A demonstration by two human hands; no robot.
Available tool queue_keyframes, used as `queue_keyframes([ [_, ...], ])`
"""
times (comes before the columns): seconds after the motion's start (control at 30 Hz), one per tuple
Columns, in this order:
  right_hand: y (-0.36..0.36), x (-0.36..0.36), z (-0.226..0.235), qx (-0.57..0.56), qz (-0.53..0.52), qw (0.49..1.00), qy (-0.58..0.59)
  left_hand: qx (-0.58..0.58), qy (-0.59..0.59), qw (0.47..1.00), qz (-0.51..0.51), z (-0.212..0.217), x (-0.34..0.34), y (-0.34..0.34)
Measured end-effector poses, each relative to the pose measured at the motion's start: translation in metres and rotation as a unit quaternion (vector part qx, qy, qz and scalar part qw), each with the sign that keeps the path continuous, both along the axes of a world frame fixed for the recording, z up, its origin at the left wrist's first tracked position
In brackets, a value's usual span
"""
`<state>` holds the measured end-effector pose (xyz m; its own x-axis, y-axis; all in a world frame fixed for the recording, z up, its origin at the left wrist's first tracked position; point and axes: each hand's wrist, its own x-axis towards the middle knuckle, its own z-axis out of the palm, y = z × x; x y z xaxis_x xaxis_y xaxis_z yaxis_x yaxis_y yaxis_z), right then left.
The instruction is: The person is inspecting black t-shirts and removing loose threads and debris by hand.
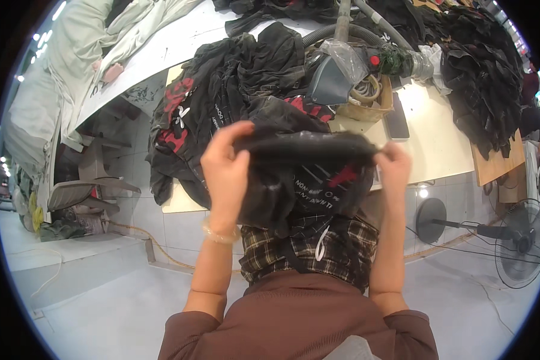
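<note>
A black garment with white lettering and red prints is stretched between my two hands, above my lap at the table's near edge. Its upper edge is pulled into a taut, slightly blurred band. My left hand, with a pale bangle on the wrist, grips the left end of that band. At the right end, my right hand pinches the edge between thumb and fingers. The lower part hangs toward my plaid-covered lap. Behind it lies a heap of similar black garments with red and white prints.
On the cream table stand a dark grey machine partly under clear plastic, a box holding tape rolls, and a dark phone-like slab. More black cloth hangs at right. A standing fan and a chair flank me.
</note>
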<state>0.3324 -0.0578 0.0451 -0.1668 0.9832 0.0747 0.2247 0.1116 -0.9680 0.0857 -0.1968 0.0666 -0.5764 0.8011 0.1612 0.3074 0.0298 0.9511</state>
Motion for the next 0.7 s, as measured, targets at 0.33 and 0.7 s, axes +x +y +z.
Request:
queue_keyframes([
  [0.33,0.025,0.007,-0.011,0.011,-0.047,0.984,-0.17,-0.008,-0.001,0.998,-0.063,0.019,-0.021,-0.028],
  [0.7,-0.042,-0.061,-0.001,-0.078,0.14,0.987,0.007,-0.409,-0.153,0.899,-0.01,-0.071,-0.037,-0.14],
])
